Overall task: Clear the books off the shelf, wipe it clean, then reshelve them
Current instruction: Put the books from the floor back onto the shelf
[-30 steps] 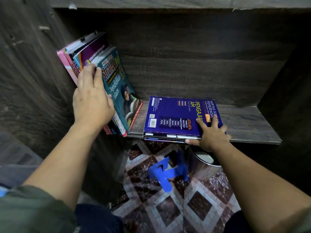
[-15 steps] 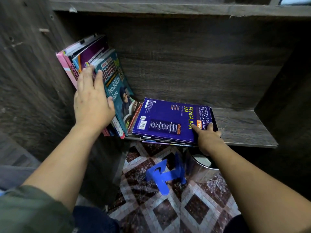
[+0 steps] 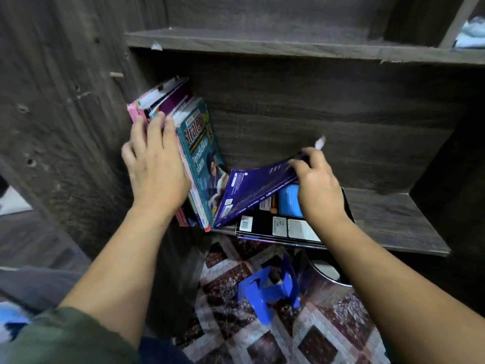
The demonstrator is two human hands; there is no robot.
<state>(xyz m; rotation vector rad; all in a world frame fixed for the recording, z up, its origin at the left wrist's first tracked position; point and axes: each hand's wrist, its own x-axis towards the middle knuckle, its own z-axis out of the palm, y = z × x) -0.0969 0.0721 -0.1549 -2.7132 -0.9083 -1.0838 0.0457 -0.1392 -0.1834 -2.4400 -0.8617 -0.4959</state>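
On the dark wooden shelf [image 3: 393,222], a row of books [image 3: 183,143] leans against the left wall. The left hand [image 3: 154,164] lies flat and unclenched against their front edges, bracing them. The right hand [image 3: 319,187] has its grip closed on the far edge of a purple book [image 3: 252,193], tilted up with its near edge beside the row. More books [image 3: 275,227] lie flat beneath it on the shelf.

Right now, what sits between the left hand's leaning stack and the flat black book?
In the head view, the tilted purple book, raised by the right hand, lies between the leaning books under the left hand and the black book.
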